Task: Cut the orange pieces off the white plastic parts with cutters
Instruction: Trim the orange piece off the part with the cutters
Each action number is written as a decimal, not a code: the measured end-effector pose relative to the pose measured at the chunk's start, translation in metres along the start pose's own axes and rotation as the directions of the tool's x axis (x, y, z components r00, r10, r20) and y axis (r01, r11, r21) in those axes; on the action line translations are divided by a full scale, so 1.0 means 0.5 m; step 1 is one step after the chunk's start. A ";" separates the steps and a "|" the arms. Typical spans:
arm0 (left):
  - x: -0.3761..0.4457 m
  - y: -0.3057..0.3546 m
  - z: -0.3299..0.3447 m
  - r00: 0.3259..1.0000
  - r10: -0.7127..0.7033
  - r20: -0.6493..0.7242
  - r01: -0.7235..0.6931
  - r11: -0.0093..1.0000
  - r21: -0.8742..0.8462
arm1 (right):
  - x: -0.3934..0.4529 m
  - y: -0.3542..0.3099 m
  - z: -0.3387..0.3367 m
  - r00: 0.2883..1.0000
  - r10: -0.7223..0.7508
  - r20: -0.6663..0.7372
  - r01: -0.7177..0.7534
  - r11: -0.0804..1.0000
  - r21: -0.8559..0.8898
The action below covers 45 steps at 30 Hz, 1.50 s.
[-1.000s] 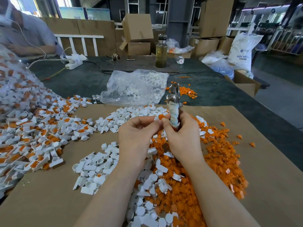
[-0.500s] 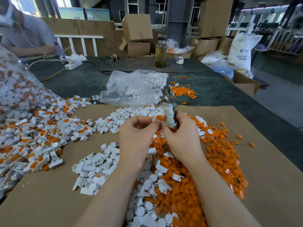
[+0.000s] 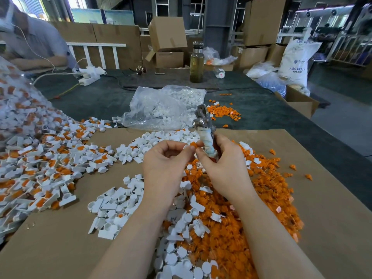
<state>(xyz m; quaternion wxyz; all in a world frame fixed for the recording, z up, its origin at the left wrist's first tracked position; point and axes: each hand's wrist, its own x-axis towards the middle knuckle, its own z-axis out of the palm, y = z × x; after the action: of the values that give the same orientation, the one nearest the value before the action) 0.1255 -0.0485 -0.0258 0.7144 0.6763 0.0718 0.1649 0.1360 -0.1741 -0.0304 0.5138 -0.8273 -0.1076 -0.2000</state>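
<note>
Our left hand (image 3: 167, 166) pinches a light, stiff white plastic part (image 3: 189, 147) by its edge. Our right hand (image 3: 223, 158) clenches the cutters (image 3: 205, 129) by their wrapped handles, which likely keeps them from slipping.

Two hands (image 3: 167, 168), one cutters (image 3: 204, 127), one bottle (image 3: 196, 65) (loose plastic parts beyond counting).

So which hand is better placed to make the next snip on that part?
Right. The right hand already grips the cutters, head pointing up, while the left hand pinches the small orange-and-white part beside the cutters' handle, so it probably just feeds it in.
</note>
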 end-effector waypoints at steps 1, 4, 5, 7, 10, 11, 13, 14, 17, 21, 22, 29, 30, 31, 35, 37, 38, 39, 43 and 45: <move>-0.001 0.000 0.000 1.000 0.002 0.000 -0.002 1.000 0.006 | 0.000 -0.001 0.000 1.000 -0.005 0.001 0.005 1.000 0.005; -0.001 -0.001 -0.002 1.000 0.009 -0.003 -0.009 1.000 0.028 | 0.001 -0.003 0.001 1.000 -0.018 0.002 0.018 1.000 0.004; -0.001 -0.001 -0.002 1.000 0.007 0.001 -0.007 1.000 0.026 | 0.000 -0.003 0.001 1.000 -0.019 0.004 0.019 1.000 0.008; -0.001 -0.002 -0.001 1.000 0.000 0.009 0.000 1.000 0.020 | 0.000 -0.004 0.000 1.000 -0.023 0.007 0.023 1.000 0.013; 0.000 -0.003 -0.001 1.000 -0.004 0.011 0.004 1.000 0.018 | -0.003 -0.005 -0.002 0.999 -0.031 0.010 0.031 0.999 0.020; 0.000 -0.003 -0.001 1.000 -0.007 0.013 0.007 1.000 0.012 | -0.003 -0.004 -0.003 0.999 -0.033 0.011 0.033 0.999 0.015; 0.002 -0.004 -0.001 1.000 -0.006 0.020 0.006 1.000 0.010 | -0.003 -0.004 -0.004 0.999 -0.038 0.010 0.038 0.999 -0.005; 0.003 -0.004 -0.002 1.000 -0.003 0.024 0.002 1.000 0.017 | -0.002 -0.004 -0.004 0.999 -0.040 0.011 0.040 0.999 -0.012; 0.004 -0.005 -0.003 1.000 0.004 0.030 -0.005 0.999 0.032 | 0.000 -0.003 -0.005 0.999 -0.035 0.022 0.035 0.999 -0.013; 0.005 -0.006 -0.003 0.999 0.004 0.037 -0.005 0.999 0.038 | 0.001 -0.001 -0.008 0.999 -0.030 0.045 0.030 0.999 -0.011; 0.005 -0.006 -0.003 0.999 0.003 0.040 -0.004 0.999 0.043 | 0.001 -0.001 -0.010 0.998 -0.033 0.054 0.033 0.999 -0.007; 0.014 0.001 -0.016 0.998 0.021 0.053 -0.019 1.000 -0.021 | 0.006 0.003 -0.054 0.960 0.061 0.275 -0.072 0.997 0.032; 0.015 0.002 -0.018 0.998 0.027 0.053 -0.025 0.999 -0.031 | 0.006 0.004 -0.062 0.945 0.077 0.316 -0.084 0.996 0.009; 0.016 0.002 -0.021 0.998 0.034 0.054 -0.032 0.999 -0.033 | 0.007 0.004 -0.068 0.929 0.094 0.359 -0.096 0.995 -0.012; 0.018 0.005 -0.028 0.996 0.062 0.063 -0.061 0.998 -0.025 | 0.007 0.000 -0.080 0.856 0.133 0.500 -0.094 0.990 -0.102; 0.018 0.006 -0.031 0.995 0.071 0.069 -0.070 0.997 -0.021 | 0.007 -0.002 -0.081 0.837 0.145 0.528 -0.101 0.989 -0.112; 0.019 0.006 -0.032 0.995 0.073 0.072 -0.072 0.997 -0.014 | 0.006 -0.003 -0.081 0.829 0.152 0.538 -0.108 0.988 -0.112; 0.019 0.006 -0.033 0.995 0.071 0.075 -0.071 0.997 -0.008 | 0.006 -0.003 -0.081 0.824 0.155 0.545 -0.112 0.987 -0.112; 0.023 0.009 -0.035 0.994 0.062 0.095 -0.060 0.998 -0.018 | 0.006 -0.001 -0.082 0.818 0.154 0.554 -0.114 0.988 -0.107; 0.023 0.009 -0.036 0.992 0.067 0.104 -0.066 0.998 -0.015 | 0.006 0.000 -0.081 0.815 0.152 0.559 -0.110 0.988 -0.109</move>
<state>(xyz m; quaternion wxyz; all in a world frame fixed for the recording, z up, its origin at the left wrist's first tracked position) 0.1298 -0.0278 -0.0213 0.7153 0.6817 0.0107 0.1534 0.1298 -0.2105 -0.0131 0.4416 -0.8725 -0.1903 0.0861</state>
